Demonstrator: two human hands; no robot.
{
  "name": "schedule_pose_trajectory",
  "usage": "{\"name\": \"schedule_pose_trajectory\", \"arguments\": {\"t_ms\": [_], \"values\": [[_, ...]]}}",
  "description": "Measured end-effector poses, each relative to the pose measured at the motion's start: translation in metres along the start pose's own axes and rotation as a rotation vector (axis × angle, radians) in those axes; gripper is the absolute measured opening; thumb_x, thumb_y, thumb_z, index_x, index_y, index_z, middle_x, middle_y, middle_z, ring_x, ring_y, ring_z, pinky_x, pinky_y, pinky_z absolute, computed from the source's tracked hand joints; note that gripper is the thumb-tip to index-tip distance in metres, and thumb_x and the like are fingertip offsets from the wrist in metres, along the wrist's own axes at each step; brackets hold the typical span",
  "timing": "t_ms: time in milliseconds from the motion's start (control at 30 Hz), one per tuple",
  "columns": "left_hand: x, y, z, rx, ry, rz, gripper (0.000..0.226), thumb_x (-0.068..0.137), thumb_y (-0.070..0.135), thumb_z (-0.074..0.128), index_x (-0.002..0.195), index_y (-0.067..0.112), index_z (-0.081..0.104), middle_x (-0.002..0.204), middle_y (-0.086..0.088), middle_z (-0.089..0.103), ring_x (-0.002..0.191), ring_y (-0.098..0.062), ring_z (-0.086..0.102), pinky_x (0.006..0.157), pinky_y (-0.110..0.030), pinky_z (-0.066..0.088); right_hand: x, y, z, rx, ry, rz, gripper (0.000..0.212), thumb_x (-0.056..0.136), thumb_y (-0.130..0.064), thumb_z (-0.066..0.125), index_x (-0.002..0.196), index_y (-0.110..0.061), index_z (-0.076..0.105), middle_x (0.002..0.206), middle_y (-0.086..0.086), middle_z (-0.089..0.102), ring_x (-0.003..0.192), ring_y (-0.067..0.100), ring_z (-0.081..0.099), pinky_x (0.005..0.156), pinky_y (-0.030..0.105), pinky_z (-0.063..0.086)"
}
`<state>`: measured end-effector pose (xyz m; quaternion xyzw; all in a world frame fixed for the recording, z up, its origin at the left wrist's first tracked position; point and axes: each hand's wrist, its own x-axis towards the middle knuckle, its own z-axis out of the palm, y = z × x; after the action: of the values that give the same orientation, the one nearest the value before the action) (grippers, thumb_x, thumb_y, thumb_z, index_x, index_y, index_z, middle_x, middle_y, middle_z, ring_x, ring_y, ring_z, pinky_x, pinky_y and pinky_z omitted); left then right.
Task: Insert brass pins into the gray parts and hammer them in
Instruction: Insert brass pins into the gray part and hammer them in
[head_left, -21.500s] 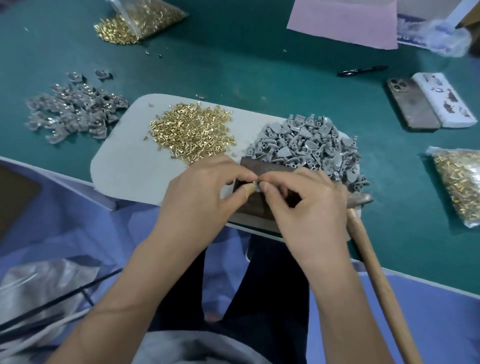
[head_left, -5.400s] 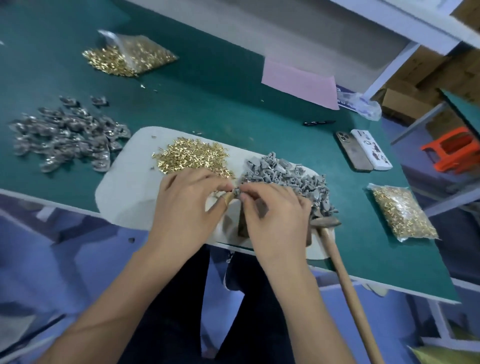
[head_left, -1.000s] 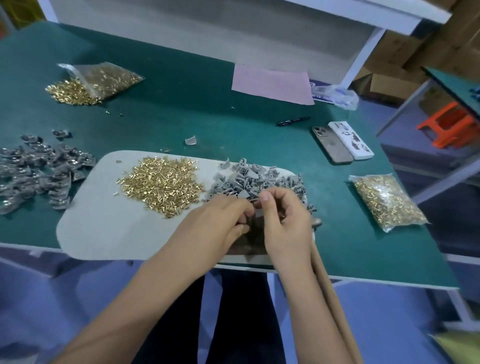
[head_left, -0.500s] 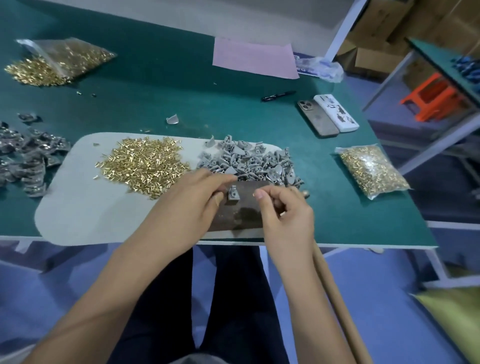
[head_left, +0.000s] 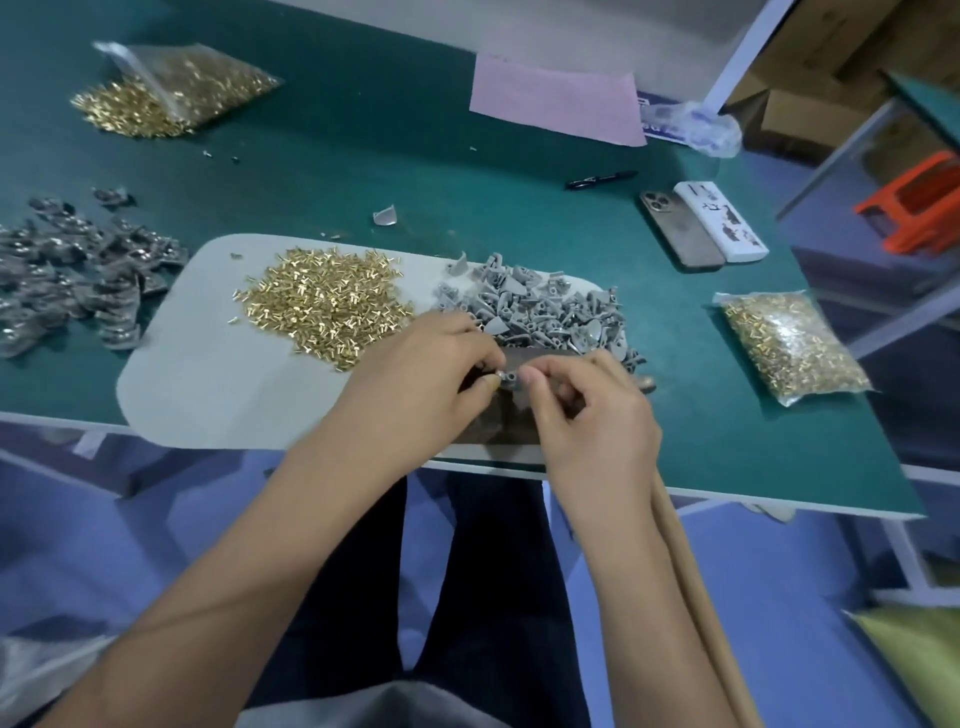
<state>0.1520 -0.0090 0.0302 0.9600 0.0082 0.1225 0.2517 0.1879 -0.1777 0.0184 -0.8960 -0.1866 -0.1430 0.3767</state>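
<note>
Brass pin (head_left: 500, 373) is pinched in left hand (head_left: 426, 374); gray part (head_left: 513, 376) is pinched by right hand (head_left: 587, 410), fingertips meeting over dark block (head_left: 498, 415).

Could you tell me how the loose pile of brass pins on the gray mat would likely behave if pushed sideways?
The brass pins lie in a loose heap, so they would probably spread rather than move together. They look small and round-bodied, so some may roll. Strays already sit apart on the gray mat.

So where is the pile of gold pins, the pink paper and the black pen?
Pile of gold pins (head_left: 324, 306), head view, middle of the heap.
Pink paper (head_left: 558, 98), head view, centre of the sheet.
Black pen (head_left: 600, 180), head view, middle of the barrel.
</note>
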Motion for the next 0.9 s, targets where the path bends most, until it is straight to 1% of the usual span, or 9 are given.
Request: {"name": "schedule_pose_trajectory", "arguments": {"t_ms": [133,233,300,433,533,633,700,767,900], "values": [[-0.001,-0.001,0.002,-0.032,0.018,-0.034,0.015,0.092,0.040,0.060,0.104,0.036,0.068,0.099,0.016,0.057,0.100,-0.008,0.053,0.075,-0.032,0.048,0.006,-0.006,0.002,-0.174,-0.067,-0.052,0.008,0.094,-0.038,0.069,0.093,-0.031,0.074,0.082,-0.012,0.050,0.073,0.011,0.055,0.056,0.030,0.031],[-0.002,-0.001,0.004,-0.060,0.050,-0.060,0.013,0.089,0.038,0.063,0.100,0.036,0.069,0.098,0.016,0.060,0.099,-0.007,0.053,0.075,-0.032,0.049,0.009,-0.009,0.000,-0.276,-0.107,-0.098,0.010,0.096,-0.036,0.067,0.095,-0.029,0.073,0.090,-0.006,0.057,0.079,0.021,0.061,0.057,0.029,0.030],[-0.003,0.000,0.005,-0.048,0.067,-0.066,0.012,0.088,0.037,0.063,0.099,0.035,0.068,0.098,0.017,0.060,0.099,-0.006,0.052,0.073,-0.031,0.047,0.012,-0.009,-0.001,-0.298,-0.152,-0.120,0.013,0.098,-0.035,0.063,0.099,-0.026,0.073,0.095,-0.003,0.058,0.083,0.025,0.062,0.057,0.032,0.032],[-0.005,-0.001,0.008,-0.060,0.067,-0.076,0.011,0.089,0.036,0.065,0.099,0.035,0.068,0.095,0.017,0.059,0.097,-0.007,0.051,0.071,-0.031,0.045,0.022,-0.011,-0.006,-0.319,-0.256,-0.157,0.020,0.102,-0.038,0.057,0.108,-0.027,0.072,0.103,-0.003,0.059,0.094,0.022,0.064,0.064,0.038,0.046],[-0.008,-0.002,0.009,-0.051,0.096,-0.092,0.015,0.087,0.039,0.066,0.101,0.037,0.069,0.094,0.018,0.060,0.096,-0.009,0.051,0.069,-0.032,0.046,0.026,-0.015,-0.006,-0.387,-0.262,-0.252,0.019,0.101,-0.033,0.058,0.103,-0.022,0.073,0.102,-0.001,0.060,0.094,0.024,0.064,0.062,0.037,0.044],[-0.009,0.000,0.012,-0.066,0.142,-0.110,0.012,0.086,0.034,0.071,0.098,0.036,0.071,0.092,0.016,0.063,0.096,-0.013,0.055,0.068,-0.033,0.047,0.028,-0.017,-0.005,-0.450,-0.244,-0.323,0.014,0.096,-0.026,0.066,0.090,-0.015,0.072,0.092,0.004,0.062,0.084,0.028,0.066,0.054,0.035,0.042],[-0.009,0.002,0.013,-0.069,0.159,-0.126,0.010,0.086,0.033,0.072,0.096,0.036,0.072,0.092,0.015,0.063,0.096,-0.015,0.056,0.069,-0.036,0.049,0.026,-0.015,-0.005,-0.427,-0.231,-0.325,0.012,0.095,-0.024,0.069,0.089,-0.015,0.073,0.090,0.004,0.061,0.081,0.027,0.066,0.052,0.035,0.041],[-0.009,0.003,0.014,-0.063,0.166,-0.135,0.008,0.088,0.036,0.071,0.096,0.037,0.072,0.092,0.015,0.064,0.097,-0.015,0.056,0.069,-0.036,0.050,0.023,-0.010,-0.006,-0.349,-0.248,-0.260,0.012,0.097,-0.028,0.066,0.097,-0.019,0.074,0.093,0.000,0.060,0.084,0.023,0.065,0.055,0.035,0.044],[-0.008,0.002,0.013,-0.039,0.164,-0.138,0.009,0.089,0.041,0.068,0.097,0.041,0.072,0.091,0.016,0.064,0.096,-0.013,0.056,0.067,-0.034,0.049,0.016,-0.005,-0.008,-0.214,-0.242,-0.204,0.010,0.095,-0.026,0.067,0.102,-0.022,0.073,0.095,-0.006,0.058,0.085,0.018,0.063,0.059,0.039,0.050]]}}
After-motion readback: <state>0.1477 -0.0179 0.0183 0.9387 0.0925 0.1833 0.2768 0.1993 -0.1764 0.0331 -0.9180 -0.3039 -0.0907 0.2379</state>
